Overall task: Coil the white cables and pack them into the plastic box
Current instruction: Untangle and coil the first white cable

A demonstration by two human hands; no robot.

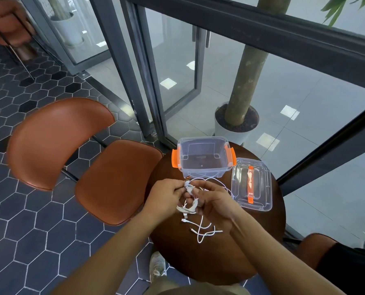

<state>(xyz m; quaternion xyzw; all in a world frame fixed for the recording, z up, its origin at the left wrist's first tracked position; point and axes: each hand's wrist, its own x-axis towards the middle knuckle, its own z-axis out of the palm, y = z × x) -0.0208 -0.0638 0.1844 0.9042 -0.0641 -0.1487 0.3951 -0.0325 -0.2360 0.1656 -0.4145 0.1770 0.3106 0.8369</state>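
Off the left edge of the surface (pixel 198 259): a brown padded chair (pixel 117 179), playing no part. Above the near-left part of the surface, the left hand (pixel 163 195), fingertips pinched on a strand of the white cables (pixel 187 208) close to a plug end. Between both hands, a half-made coil of a few loops, hanging just over the wood. Right beside it, the right hand (pixel 212 204), fingers curled round the loops, gripping the bundle. Below the hands, toward the near edge: loose tails and small connectors sprawled flat on the surface, crossing one another, not yet wound in. More strand looping out toward the right edge, behind the right hand. At the far edge, the plastic box (pixel 198 172), clear with orange clips, open and seemingly holding nothing, near the hands but apart from them. At the right edge, just beside the box, its clear lid (pixel 260 199) with an orange handle, lying flat.

Judged as mid-coil, nothing packed. Likely troubles: springing open of the loops on any slackening of the right-hand grip; snagging or knotting of the crossed tails while drawn in; a dragged plug catching the lid or nudging the light box toward the far edge; a tail sliding off the near edge. Worth keeping the pull gentle and the loops even. Number of separate cables in the tangle: impossible to tell.

No brand, label or writing legible anywhere; box, lid and plugs too plain or too small to read.
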